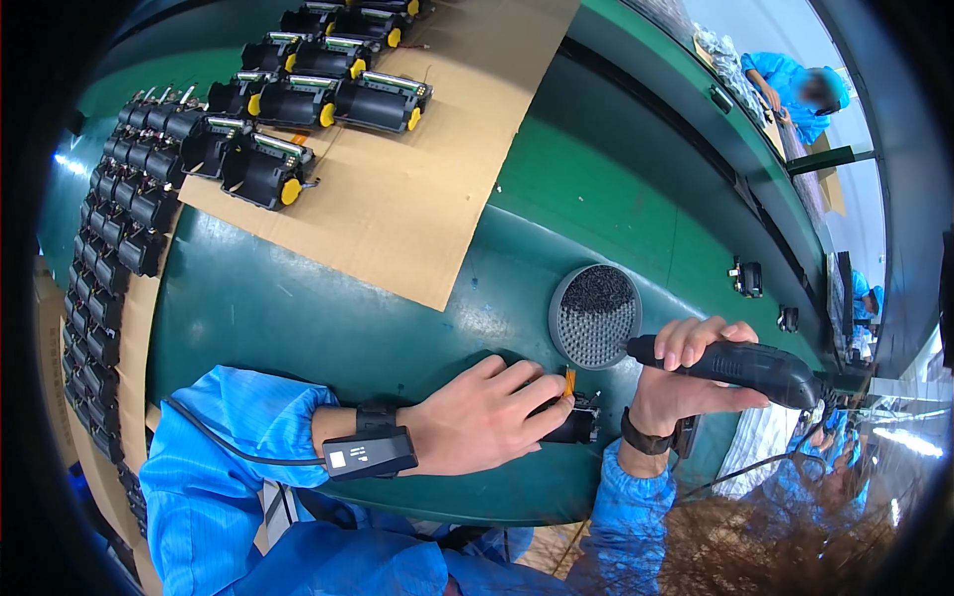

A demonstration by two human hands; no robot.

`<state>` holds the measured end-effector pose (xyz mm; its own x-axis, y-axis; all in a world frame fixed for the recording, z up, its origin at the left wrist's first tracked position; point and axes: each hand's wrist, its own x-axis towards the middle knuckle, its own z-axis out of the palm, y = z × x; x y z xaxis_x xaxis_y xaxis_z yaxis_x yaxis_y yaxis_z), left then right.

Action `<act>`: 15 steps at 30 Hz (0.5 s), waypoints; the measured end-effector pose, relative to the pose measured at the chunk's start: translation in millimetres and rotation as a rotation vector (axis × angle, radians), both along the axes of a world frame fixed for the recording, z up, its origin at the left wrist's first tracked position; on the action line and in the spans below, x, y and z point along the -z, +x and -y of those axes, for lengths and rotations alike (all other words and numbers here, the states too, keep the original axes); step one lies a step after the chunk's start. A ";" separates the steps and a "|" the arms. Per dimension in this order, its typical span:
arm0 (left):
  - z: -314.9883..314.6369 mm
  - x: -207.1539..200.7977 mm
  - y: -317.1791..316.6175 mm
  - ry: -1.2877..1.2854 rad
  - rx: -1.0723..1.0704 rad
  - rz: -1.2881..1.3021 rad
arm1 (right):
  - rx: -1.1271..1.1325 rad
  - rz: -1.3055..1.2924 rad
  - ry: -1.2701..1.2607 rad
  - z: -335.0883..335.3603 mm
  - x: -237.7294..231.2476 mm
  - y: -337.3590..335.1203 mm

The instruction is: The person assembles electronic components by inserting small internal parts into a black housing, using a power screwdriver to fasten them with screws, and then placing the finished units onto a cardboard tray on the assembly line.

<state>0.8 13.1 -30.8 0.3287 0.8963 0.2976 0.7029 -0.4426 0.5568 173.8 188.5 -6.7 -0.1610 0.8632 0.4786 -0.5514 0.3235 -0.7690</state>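
My left hand (pixel 487 417) rests on a small black plastic housing (pixel 574 427) with an orange ribbon strip (pixel 569 381) on top. Its fingers curl over the part and hold it to the table, hiding much of it. In my right hand (pixel 676 392) is a black electric screwdriver (pixel 740 368), lying nearly level, its narrow end pointing left. That end is at the right rim of a round grey tray (pixel 598 329) with a knobbed bottom. Tiny black screws (pixel 599 289) lie heaped in the tray's far half.
A cardboard sheet (pixel 397 228) covers the far left of the green table (pixel 328 323), carrying rows of black housings (pixel 288 102) with yellow caps. More black parts (pixel 114 233) line the left edge. Two black pieces (pixel 747 279) sit at right; a co-worker (pixel 800 94) is beyond.
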 end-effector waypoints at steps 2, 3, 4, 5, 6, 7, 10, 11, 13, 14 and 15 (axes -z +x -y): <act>0.0 0.3 0.2 0.001 -0.001 0.003 | 0.005 0.028 -0.002 0.7 0.4 -0.1; -0.2 0.4 0.5 -0.002 0.000 0.011 | 0.005 0.029 -0.001 0.9 0.3 -0.2; -0.3 0.4 0.6 -0.005 0.001 0.018 | 0.011 0.039 -0.001 1.2 0.0 -0.3; 0.0 0.3 0.4 -0.005 0.001 0.018 | 0.016 0.048 -0.002 1.6 0.0 -0.5; 0.2 0.1 0.0 -0.001 0.005 0.014 | 0.016 0.048 -0.002 1.4 0.3 -0.4; 0.4 -0.2 -0.3 0.004 0.010 0.010 | -0.006 0.052 0.003 0.7 1.0 0.0; 1.2 -0.4 0.6 -0.017 0.008 -0.009 | -0.026 0.079 0.013 2.8 2.5 0.0; 0.9 0.3 -0.2 -0.012 0.007 -0.011 | -0.024 0.099 0.018 2.6 3.2 -1.4; 0.7 1.9 -1.5 -0.013 0.020 0.033 | -0.004 0.092 0.033 2.9 3.0 -0.4; 1.1 2.4 -2.1 -0.013 0.015 0.031 | 0.012 0.087 0.039 4.1 3.2 -0.1; 0.6 2.9 -2.7 0.019 0.009 0.032 | 0.008 0.086 0.039 5.4 0.1 0.1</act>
